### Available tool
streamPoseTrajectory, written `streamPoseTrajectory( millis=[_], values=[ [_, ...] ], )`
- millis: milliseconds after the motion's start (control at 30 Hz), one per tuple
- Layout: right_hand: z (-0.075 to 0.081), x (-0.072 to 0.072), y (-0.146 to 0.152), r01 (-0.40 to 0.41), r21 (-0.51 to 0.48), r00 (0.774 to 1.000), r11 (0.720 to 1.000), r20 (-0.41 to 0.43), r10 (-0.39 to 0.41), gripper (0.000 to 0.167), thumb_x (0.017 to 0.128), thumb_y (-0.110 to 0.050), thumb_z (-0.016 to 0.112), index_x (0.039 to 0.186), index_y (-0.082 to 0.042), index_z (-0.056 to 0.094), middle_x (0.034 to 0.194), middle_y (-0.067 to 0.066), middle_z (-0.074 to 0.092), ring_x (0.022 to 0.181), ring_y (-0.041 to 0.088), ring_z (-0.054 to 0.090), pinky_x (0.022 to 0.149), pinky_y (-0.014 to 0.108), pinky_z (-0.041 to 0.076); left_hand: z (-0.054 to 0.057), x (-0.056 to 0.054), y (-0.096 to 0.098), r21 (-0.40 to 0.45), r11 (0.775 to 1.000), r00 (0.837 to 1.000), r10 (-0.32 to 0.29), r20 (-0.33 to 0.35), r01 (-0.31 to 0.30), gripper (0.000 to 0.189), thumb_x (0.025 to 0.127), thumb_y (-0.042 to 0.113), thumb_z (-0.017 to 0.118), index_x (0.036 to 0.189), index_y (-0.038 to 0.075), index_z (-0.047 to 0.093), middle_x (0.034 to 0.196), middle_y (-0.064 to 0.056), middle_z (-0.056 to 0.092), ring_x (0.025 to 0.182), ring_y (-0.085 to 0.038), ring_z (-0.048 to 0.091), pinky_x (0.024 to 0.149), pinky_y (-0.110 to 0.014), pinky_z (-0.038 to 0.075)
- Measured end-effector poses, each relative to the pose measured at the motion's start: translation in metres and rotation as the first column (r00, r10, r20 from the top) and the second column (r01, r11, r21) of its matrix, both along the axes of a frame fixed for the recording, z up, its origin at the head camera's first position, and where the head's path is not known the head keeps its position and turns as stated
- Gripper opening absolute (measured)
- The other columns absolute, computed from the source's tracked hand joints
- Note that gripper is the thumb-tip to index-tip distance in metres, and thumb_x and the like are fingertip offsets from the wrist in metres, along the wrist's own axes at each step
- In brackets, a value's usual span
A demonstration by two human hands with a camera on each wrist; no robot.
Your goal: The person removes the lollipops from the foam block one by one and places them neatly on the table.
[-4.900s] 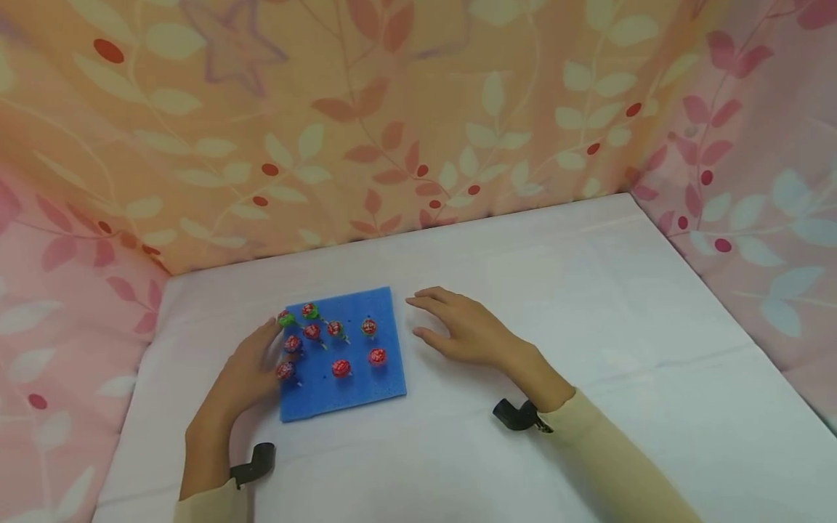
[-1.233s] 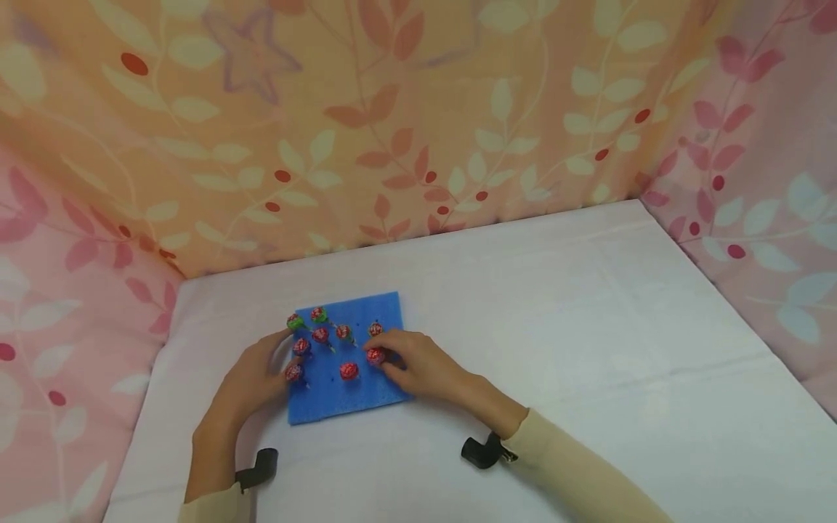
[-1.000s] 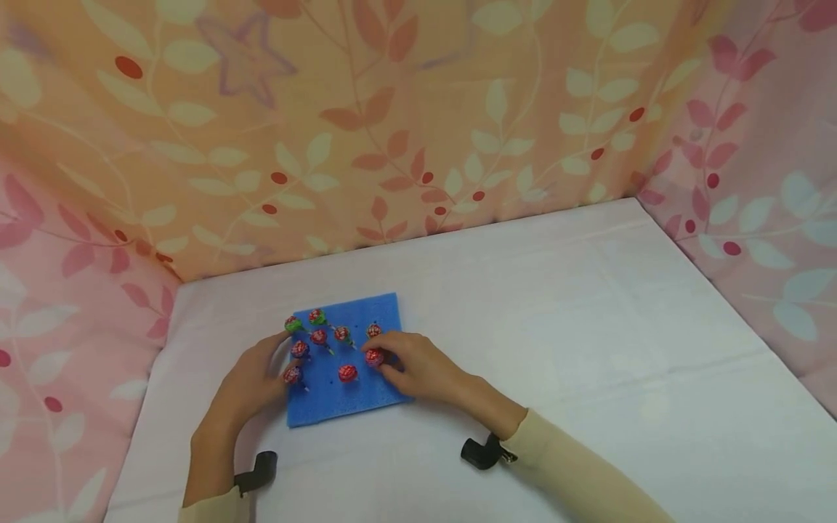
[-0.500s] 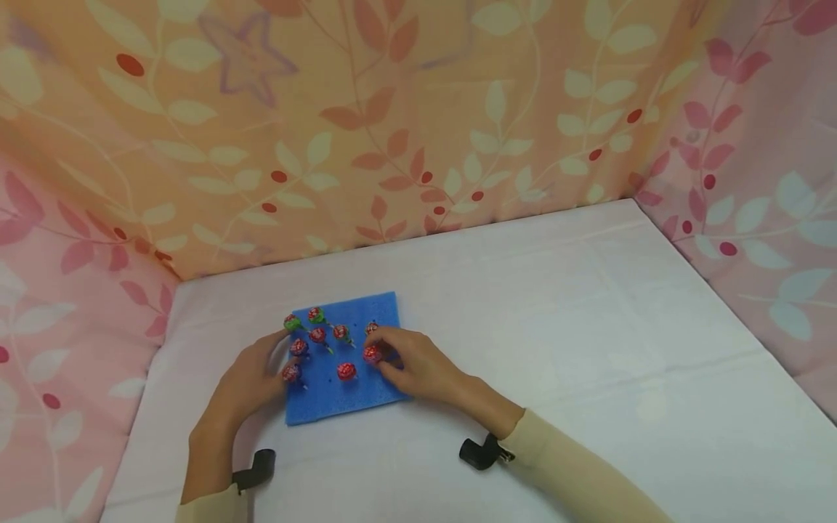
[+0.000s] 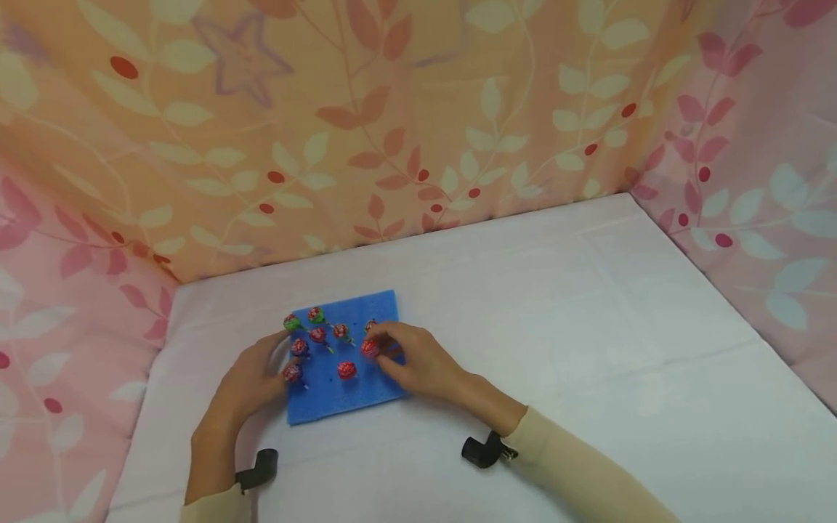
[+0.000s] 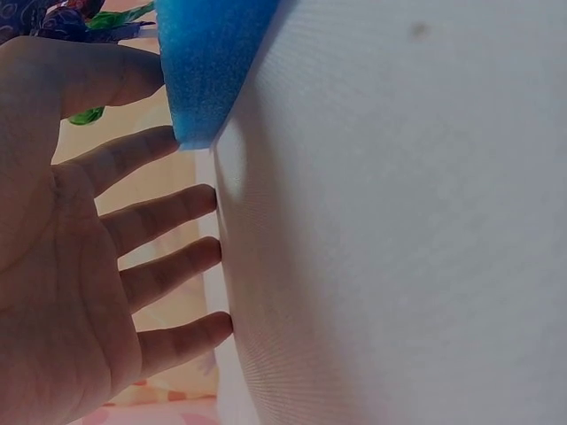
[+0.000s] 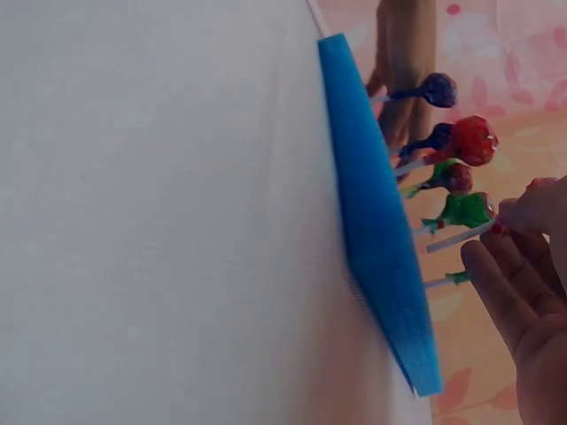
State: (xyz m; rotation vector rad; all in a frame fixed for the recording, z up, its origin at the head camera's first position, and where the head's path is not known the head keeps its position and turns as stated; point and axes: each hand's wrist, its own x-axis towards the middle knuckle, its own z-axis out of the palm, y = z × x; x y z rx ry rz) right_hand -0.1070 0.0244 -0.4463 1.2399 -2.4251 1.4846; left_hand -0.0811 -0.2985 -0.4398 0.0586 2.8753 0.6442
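R hand [image 5: 418,357] pinches a red lolly [image 5: 369,349] btwn thumb & fingertips above right side of blue board [image 5: 349,405], stick tip clear of foam in right wrist cam, while L hand [image 5: 251,374], fingers spread wide, touches left edge, other lollies [image 5: 317,335] stuck in mostly far left, board on white table [image 5: 523,312].

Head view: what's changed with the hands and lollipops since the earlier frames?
The right hand moved left and took hold of a red lollipop, now lifted just clear of the blue block. The left hand stays at the block's left edge; the other lollipops look unmoved.
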Motion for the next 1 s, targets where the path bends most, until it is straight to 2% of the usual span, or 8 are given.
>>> streamPoseTrajectory(
  millis=[100, 233, 367, 533, 700, 833, 1000],
  values=[
    [0.004, -0.005, 0.003, 0.02, -0.034, 1.0, 0.999, 0.017, -0.019, 0.034, 0.098, -0.005, 0.071, 0.131, -0.007, 0.063, 0.119, 0.006, 0.075, 0.103, 0.016, 0.074, 0.085, 0.023, 0.065, 0.001, -0.001, -0.001, -0.004, 1.0, 1.0, 0.002, -0.013, -0.002, 0.071, 0.097, 0.023, 0.065, 0.161, 0.004, 0.04, 0.161, -0.028, 0.046, 0.151, -0.055, 0.039, 0.12, -0.076, 0.034],
    [0.005, -0.01, 0.011, 0.066, -0.061, 0.996, 0.996, 0.061, -0.062, 0.034, 0.097, -0.005, 0.073, 0.129, -0.01, 0.065, 0.114, 0.005, 0.076, 0.101, 0.016, 0.074, 0.081, 0.022, 0.065, 0.001, -0.002, 0.001, 0.009, 1.0, 1.0, 0.005, 0.002, -0.005, 0.071, 0.098, 0.023, 0.064, 0.162, 0.005, 0.039, 0.163, -0.028, 0.045, 0.152, -0.055, 0.037, 0.121, -0.075, 0.032],
    [0.002, -0.01, 0.018, 0.084, -0.069, 0.991, 0.994, 0.114, -0.076, 0.033, 0.096, -0.005, 0.074, 0.128, -0.011, 0.065, 0.11, 0.005, 0.076, 0.099, 0.016, 0.074, 0.08, 0.022, 0.065, -0.003, -0.003, 0.002, 0.013, 1.0, 0.999, 0.02, 0.031, -0.021, 0.074, 0.098, 0.025, 0.064, 0.163, 0.005, 0.036, 0.165, -0.028, 0.042, 0.153, -0.055, 0.035, 0.122, -0.075, 0.031],
    [-0.007, -0.009, 0.022, 0.102, -0.062, 0.984, 0.993, 0.154, -0.091, 0.033, 0.096, -0.005, 0.073, 0.127, -0.011, 0.063, 0.109, 0.006, 0.076, 0.098, 0.016, 0.074, 0.079, 0.02, 0.065, -0.005, -0.002, 0.002, 0.01, 1.0, 0.999, 0.029, 0.032, -0.029, 0.076, 0.095, 0.021, 0.065, 0.164, 0.006, 0.035, 0.165, -0.028, 0.041, 0.153, -0.055, 0.035, 0.122, -0.076, 0.03],
    [-0.01, -0.009, 0.027, 0.172, -0.077, 0.968, 0.982, 0.2, -0.154, 0.033, 0.095, -0.002, 0.074, 0.125, -0.01, 0.061, 0.11, 0.007, 0.075, 0.095, 0.016, 0.074, 0.078, 0.02, 0.064, -0.001, -0.002, 0.003, 0.018, 1.0, 0.999, 0.023, 0.028, -0.024, 0.075, 0.094, 0.019, 0.066, 0.162, 0.007, 0.038, 0.164, -0.027, 0.043, 0.153, -0.054, 0.036, 0.122, -0.075, 0.031],
    [-0.008, -0.011, 0.029, 0.226, -0.088, 0.956, 0.97, 0.21, -0.204, 0.032, 0.095, -0.001, 0.073, 0.122, -0.009, 0.059, 0.109, 0.008, 0.075, 0.094, 0.018, 0.074, 0.076, 0.02, 0.065, 0.0, -0.003, 0.003, 0.012, 0.999, 0.999, 0.03, 0.034, -0.031, 0.074, 0.095, 0.021, 0.065, 0.163, 0.008, 0.038, 0.164, -0.026, 0.043, 0.153, -0.054, 0.036, 0.122, -0.075, 0.031],
    [-0.008, -0.015, 0.029, 0.223, -0.069, 0.956, 0.972, 0.209, -0.204, 0.03, 0.096, 0.0, 0.072, 0.122, -0.009, 0.058, 0.109, 0.01, 0.075, 0.095, 0.02, 0.075, 0.078, 0.02, 0.065, -0.002, -0.003, 0.002, 0.01, 0.999, 0.998, 0.037, 0.044, -0.037, 0.074, 0.095, 0.023, 0.065, 0.162, 0.009, 0.038, 0.164, -0.027, 0.043, 0.153, -0.054, 0.036, 0.122, -0.076, 0.031]
  ],
)
